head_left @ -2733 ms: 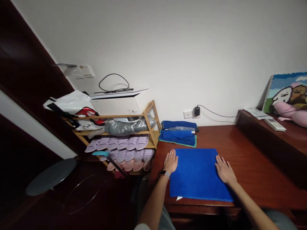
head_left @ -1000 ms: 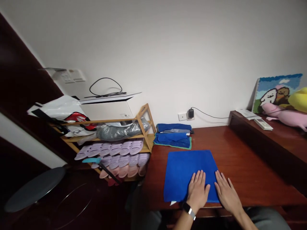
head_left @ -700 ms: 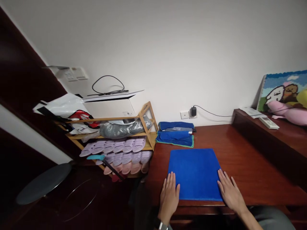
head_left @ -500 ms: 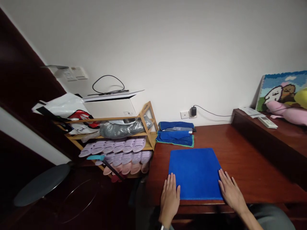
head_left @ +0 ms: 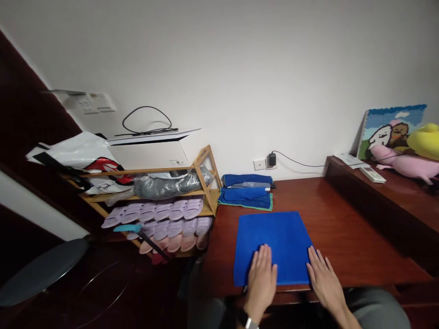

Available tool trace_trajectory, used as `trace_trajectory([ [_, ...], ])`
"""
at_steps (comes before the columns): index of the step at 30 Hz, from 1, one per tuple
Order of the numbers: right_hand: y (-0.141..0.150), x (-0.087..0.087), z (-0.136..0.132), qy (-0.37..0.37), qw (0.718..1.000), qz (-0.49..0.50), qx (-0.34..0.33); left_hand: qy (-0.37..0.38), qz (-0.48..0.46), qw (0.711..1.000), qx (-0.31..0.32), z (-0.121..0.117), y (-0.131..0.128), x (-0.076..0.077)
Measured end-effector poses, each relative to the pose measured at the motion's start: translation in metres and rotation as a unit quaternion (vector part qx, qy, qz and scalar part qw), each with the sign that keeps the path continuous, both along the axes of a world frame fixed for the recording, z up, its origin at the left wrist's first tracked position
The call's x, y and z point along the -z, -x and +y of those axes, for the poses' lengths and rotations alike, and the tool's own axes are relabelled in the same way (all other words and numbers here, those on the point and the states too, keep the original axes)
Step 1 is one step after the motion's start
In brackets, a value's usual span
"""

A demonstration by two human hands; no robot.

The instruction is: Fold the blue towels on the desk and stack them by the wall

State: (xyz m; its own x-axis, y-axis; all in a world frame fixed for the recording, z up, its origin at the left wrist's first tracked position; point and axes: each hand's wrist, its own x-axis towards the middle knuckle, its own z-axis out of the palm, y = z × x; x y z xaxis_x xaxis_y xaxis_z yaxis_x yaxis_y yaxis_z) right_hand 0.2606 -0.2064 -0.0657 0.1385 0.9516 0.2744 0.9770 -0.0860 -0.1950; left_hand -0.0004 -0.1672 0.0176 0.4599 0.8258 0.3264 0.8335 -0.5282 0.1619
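A blue cloth (head_left: 274,233) lies flat and squared out on the brown wooden table (head_left: 346,228), close to its front edge. My left hand (head_left: 261,278) rests palm down on the cloth's lower left part, fingers stretched forward. At the right edge of the cloth lies my right hand (head_left: 324,276), also palm down, its fingertips along the border. Neither hand holds anything. Behind the cloth, near the wall, is a folded blue cloth with green edging (head_left: 245,201), with a grey, printed band showing across it.
On the left stands a wooden rack (head_left: 207,183) with lilac and pink slippers (head_left: 163,211), a wrapped grey bundle and a white box (head_left: 147,155). A raised ledge on the right holds a remote control (head_left: 372,174) and a pink plush toy (head_left: 401,162). A stool (head_left: 44,269) is at lower left.
My left hand has moved right, from the cloth's left edge onto its surface. My right hand stays at the right edge. The whole view has shifted slightly.
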Motion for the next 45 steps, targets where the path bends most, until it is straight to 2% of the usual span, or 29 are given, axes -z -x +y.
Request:
trace_trajectory([
  [4, -0.007, 0.013, 0.000, -0.022, 0.999, -0.025, -0.035, 0.061, -0.008, 0.989, 0.137, -0.010, -0.082, -0.011],
  [6, -0.010, 0.017, 0.000, -0.028, 0.997, -0.036, -0.054, 0.083, -0.006, 0.986, 0.144, -0.011, -0.100, -0.007],
  [7, -0.010, 0.017, 0.000, -0.028, 0.997, -0.038, -0.054, 0.088, -0.007, 0.987, 0.132, -0.010, -0.100, -0.004],
  [8, -0.010, 0.016, 0.000, -0.025, 0.998, -0.037, -0.047, 0.088, -0.008, 0.990, 0.110, -0.008, -0.094, 0.000],
  [10, -0.008, 0.012, 0.000, -0.015, 0.999, -0.026, -0.025, 0.075, -0.004, 0.996, 0.051, -0.001, -0.065, 0.010],
  [14, -0.003, 0.002, -0.001, 0.011, 1.000, 0.001, -0.011, 0.023, 0.025, 0.994, -0.099, 0.012, 0.031, 0.029],
  [16, -0.002, -0.002, -0.002, 0.023, 1.000, 0.011, -0.011, -0.006, 0.033, 0.990, -0.138, 0.015, 0.074, 0.036],
  [18, -0.004, -0.005, -0.003, 0.034, 0.999, 0.023, -0.011, -0.032, 0.036, 0.988, -0.144, 0.015, 0.099, 0.041],
  [20, -0.007, -0.011, -0.001, 0.050, 0.998, 0.037, -0.015, -0.050, 0.035, 0.989, -0.138, 0.013, 0.107, 0.044],
  [26, -0.014, -0.037, 0.026, 0.100, 0.992, 0.076, -0.019, -0.066, 0.032, 0.987, -0.140, 0.009, 0.099, 0.047],
  [31, -0.006, -0.037, 0.038, 0.109, 0.992, 0.060, -0.019, -0.067, 0.026, 0.988, -0.139, 0.009, 0.105, 0.047],
  [33, -0.006, -0.034, 0.037, 0.101, 0.993, 0.061, -0.020, -0.059, 0.018, 0.988, -0.139, 0.011, 0.095, 0.037],
  [35, -0.006, -0.033, 0.037, 0.096, 0.993, 0.064, -0.023, -0.042, 0.010, 0.993, -0.113, 0.015, 0.069, 0.021],
  [39, -0.009, -0.035, 0.036, 0.099, 0.993, 0.064, -0.027, 0.023, -0.007, 1.000, 0.018, 0.026, -0.020, -0.009],
  [42, -0.011, -0.034, 0.036, 0.104, 0.992, 0.059, -0.037, 0.074, 0.001, 0.993, 0.094, 0.032, -0.084, -0.012],
  [44, -0.011, -0.032, 0.037, 0.100, 0.992, 0.056, -0.045, 0.095, 0.002, 0.989, 0.113, 0.035, -0.105, -0.006],
  [45, -0.011, -0.031, 0.037, 0.096, 0.993, 0.055, -0.045, 0.100, -0.001, 0.989, 0.110, 0.036, -0.107, -0.002],
])
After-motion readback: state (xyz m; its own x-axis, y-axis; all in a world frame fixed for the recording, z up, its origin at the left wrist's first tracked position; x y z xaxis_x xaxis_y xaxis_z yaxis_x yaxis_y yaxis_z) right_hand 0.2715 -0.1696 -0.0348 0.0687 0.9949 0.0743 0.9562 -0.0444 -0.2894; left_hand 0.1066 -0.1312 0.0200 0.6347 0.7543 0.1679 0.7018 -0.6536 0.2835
